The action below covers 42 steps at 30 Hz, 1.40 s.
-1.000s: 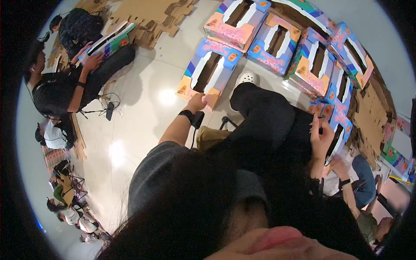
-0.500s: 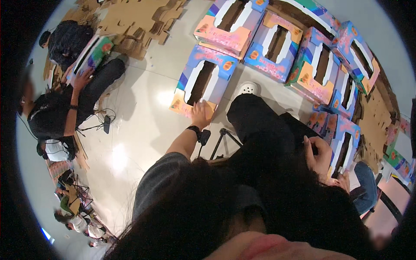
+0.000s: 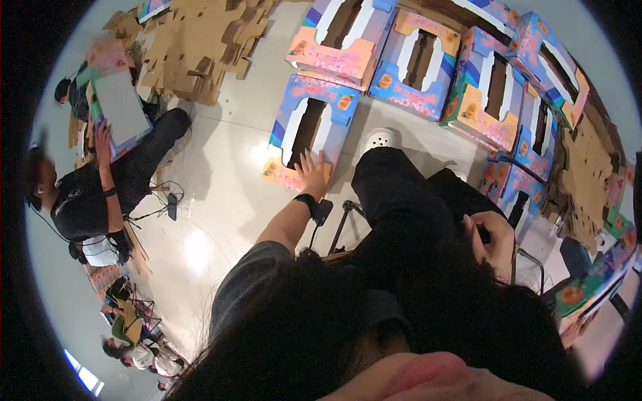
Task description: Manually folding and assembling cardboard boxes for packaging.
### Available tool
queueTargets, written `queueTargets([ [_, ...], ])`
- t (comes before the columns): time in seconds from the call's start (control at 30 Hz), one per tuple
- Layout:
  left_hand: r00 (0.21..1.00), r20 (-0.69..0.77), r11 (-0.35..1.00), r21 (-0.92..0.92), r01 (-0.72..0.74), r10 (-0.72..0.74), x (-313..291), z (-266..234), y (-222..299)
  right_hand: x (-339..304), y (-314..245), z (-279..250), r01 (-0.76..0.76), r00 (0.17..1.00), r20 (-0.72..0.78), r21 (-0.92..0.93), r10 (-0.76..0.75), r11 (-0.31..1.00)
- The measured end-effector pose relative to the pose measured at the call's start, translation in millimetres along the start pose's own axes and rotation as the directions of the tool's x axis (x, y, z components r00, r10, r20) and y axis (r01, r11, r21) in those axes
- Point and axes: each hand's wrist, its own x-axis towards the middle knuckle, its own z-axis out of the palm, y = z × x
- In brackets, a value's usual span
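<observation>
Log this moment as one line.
left hand: spread on near end of patterned box | right hand: curled, beside black trousers | around: white perforated shoe, more boxes

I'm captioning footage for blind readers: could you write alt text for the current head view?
A person's spread left hand lies on a colourful slotted box on a pale floor, the right hand curled near the legs; similar boxes crowd the upper right.

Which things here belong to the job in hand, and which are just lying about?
Likely part of it:
left hand
patterned box under it
probably the similar boxes beyond

Apparently lying about:
flat brown cardboard pieces
black device with cables
</observation>
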Motion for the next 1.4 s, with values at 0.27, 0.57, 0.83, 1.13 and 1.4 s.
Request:
queueTargets([
  [0.27, 0.920, -0.232, 0.909, -0.203, -0.363, 0.316, 51.1, -107.6, 51.7, -4.1, 4.3, -2.0, 0.079, 0.997, 0.011, 0.057, -0.080, 0.995],
  [0.57, 0.790, -0.446, 0.891, 0.038, -0.453, 0.421, 180.1, -187.9, 116.1, -15.7, 41.9, -9.4, -0.040, 0.874, 0.482, 0.192, -0.059, 0.981],
  [0.83, 0.724, -0.610, 0.945, 0.158, -0.286, 0.321, 237.7, -176.4, 106.7, -1.0, 85.2, -20.9, -0.262, 0.873, 0.477, 0.281, 0.102, 0.923],
  [1.13, 0.925, -0.377, 0.996, 0.090, -0.026, 0.058, 220.9, -212.6, 133.7, 4.9, 112.6, -32.9, -0.373, 0.857, 0.479, 0.323, 0.189, 0.870],
  [1.4, 0.824, -0.547, 0.963, -0.112, -0.243, 0.144, 237.9, -210.8, 107.6, 11.9, 112.5, -30.5, -0.413, 0.852, 0.486, 0.393, 0.196, 0.821],
])
